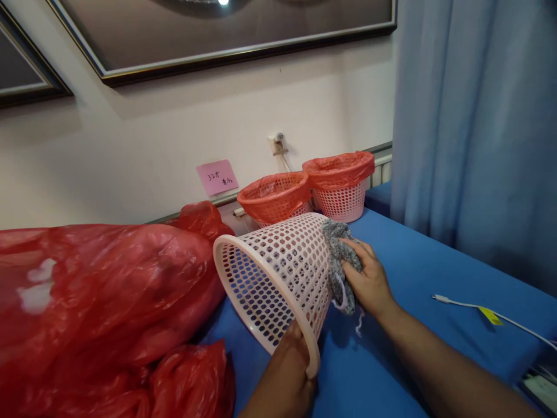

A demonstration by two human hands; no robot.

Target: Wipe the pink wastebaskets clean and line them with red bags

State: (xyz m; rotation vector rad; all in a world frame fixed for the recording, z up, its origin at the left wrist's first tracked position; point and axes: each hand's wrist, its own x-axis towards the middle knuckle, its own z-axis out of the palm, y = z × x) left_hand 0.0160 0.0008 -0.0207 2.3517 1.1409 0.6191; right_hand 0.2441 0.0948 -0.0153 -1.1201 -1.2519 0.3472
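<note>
A pale pink perforated plastic basket point(291, 249) is tilted on its side above the blue surface, its wide mouth facing left and toward me. My left hand point(289, 371) grips the rim at its lower edge, with some fingers inside the mouth. In my right hand point(368, 276) is a bunched grey knitted cloth point(342, 264), pressed against the basket's base end. A loose thread dangles from the cloth. The fingertips of my right hand are partly hidden in its folds.
Two more baskets lined with red bags point(276, 197) point(339, 171) stand by the wall. Large filled red plastic bags point(108, 290) lie at left. A white cable point(461, 303) with a yellow tag crosses the blue surface point(418, 261) at right. A blue curtain point(474, 128) hangs behind.
</note>
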